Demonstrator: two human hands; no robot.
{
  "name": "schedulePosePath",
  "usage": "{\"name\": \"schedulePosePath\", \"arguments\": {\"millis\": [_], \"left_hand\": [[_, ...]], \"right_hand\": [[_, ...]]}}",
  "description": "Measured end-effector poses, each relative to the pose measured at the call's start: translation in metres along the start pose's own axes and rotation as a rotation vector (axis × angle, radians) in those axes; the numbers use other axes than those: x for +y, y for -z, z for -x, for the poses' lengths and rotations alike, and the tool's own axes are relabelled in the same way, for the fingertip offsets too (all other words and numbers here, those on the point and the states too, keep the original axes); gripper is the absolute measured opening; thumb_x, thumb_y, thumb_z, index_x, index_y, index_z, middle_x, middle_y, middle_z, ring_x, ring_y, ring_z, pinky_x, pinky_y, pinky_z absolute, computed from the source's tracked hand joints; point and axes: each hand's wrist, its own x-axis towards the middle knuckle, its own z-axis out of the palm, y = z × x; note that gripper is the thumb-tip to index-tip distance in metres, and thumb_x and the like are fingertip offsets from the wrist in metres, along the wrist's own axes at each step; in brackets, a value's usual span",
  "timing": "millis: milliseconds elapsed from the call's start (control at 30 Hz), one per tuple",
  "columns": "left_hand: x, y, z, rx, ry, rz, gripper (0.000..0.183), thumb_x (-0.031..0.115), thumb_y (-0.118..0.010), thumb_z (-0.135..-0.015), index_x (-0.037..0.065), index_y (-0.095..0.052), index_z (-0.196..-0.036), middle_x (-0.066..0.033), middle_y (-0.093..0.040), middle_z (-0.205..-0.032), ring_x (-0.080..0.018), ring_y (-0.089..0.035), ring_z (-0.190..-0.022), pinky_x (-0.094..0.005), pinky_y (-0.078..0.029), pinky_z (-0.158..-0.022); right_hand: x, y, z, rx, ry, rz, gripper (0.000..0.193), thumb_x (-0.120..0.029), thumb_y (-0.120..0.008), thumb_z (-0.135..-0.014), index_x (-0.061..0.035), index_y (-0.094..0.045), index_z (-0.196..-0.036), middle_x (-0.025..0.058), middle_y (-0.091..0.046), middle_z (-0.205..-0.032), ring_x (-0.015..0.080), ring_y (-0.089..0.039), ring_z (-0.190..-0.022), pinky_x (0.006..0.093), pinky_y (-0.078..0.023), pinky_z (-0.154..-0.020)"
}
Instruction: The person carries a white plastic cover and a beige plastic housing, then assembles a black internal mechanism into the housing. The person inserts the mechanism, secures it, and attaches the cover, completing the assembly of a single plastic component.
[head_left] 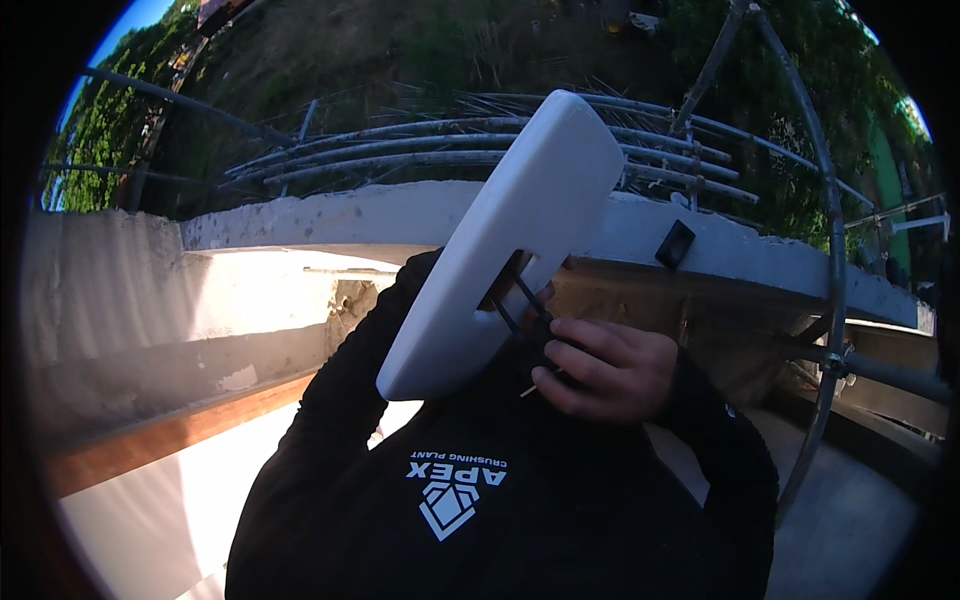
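A smooth white panel (500,240) with rounded edges stands tilted in front of my chest. Through its rectangular slot run two thin black prongs or straps; which they are I cannot tell. My right hand (610,370) is closed, its fingers wrapped round the black piece (540,335) from which these run. A thin pale tip pokes out below those fingers. My left arm (350,350) rises behind the panel, and that hand is hidden there. A bit of skin shows at the panel's edge beside the slot, but whose hand it belongs to is unclear.
A concrete ledge (330,218) crosses beyond me, with a small black rectangular object (676,243) on it. Past it lie several long metal pipes (420,145). Scaffold tubes (832,250) stand at the right, joined by a clamp. An orange-brown beam (170,435) runs at lower left.
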Motion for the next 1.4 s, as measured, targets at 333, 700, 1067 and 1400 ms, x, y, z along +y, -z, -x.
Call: {"name": "schedulePosePath", "arguments": {"millis": [333,700,1067,1400], "left_hand": [[0.011,0.004,-0.003,-0.072,0.146,0.041,0.065,0.033,-0.077,-0.091,0.006,-0.05,-0.144,-0.0215,-0.063,-0.121,-0.0274,-0.071,-0.104,-0.0409,-0.061,-0.091],[0.024,-0.04,0.003,0.379,0.232,-0.911,0.057,0.043,-0.048,-0.108,0.006,-0.046,-0.151,-0.0152,-0.064,-0.128,-0.0226,-0.063,-0.115,-0.0341,-0.052,-0.098],[0.029,-0.047,-0.002,0.409,0.27,-1.178,0.067,0.057,-0.06,-0.098,-0.001,-0.057,-0.132,-0.0142,-0.065,-0.113,-0.02,-0.063,-0.107,-0.0326,-0.051,-0.091],[0.034,-0.046,-0.005,0.284,0.405,-0.995,0.081,0.06,-0.062,-0.095,0.0,-0.05,-0.147,-0.0243,-0.062,-0.133,-0.0298,-0.06,-0.124,-0.0406,-0.047,-0.104]], "right_hand": [[-0.015,-0.049,0.028,0.432,-0.916,-0.999,0.059,-0.008,-0.071,-0.094,-0.0065,-0.047,-0.147,0.0176,-0.053,-0.144,0.0294,-0.058,-0.131,0.0422,-0.053,-0.104],[-0.014,-0.05,0.019,0.451,-1.029,-1.455,0.051,-0.011,-0.067,-0.099,-0.0016,-0.047,-0.145,0.0185,-0.064,-0.131,0.0249,-0.064,-0.121,0.0413,-0.053,-0.102],[-0.019,-0.059,0.023,0.327,-1.08,-1.348,0.056,-0.003,-0.073,-0.09,0.0,-0.047,-0.139,0.017,-0.06,-0.133,0.0278,-0.059,-0.128,0.0428,-0.047,-0.108],[-0.019,-0.059,0.022,0.589,-1.157,-1.905,0.086,-0.024,-0.076,-0.071,0.0004,-0.038,-0.145,0.0177,-0.049,-0.135,0.0299,-0.05,-0.13,0.0436,-0.041,-0.112]]}}
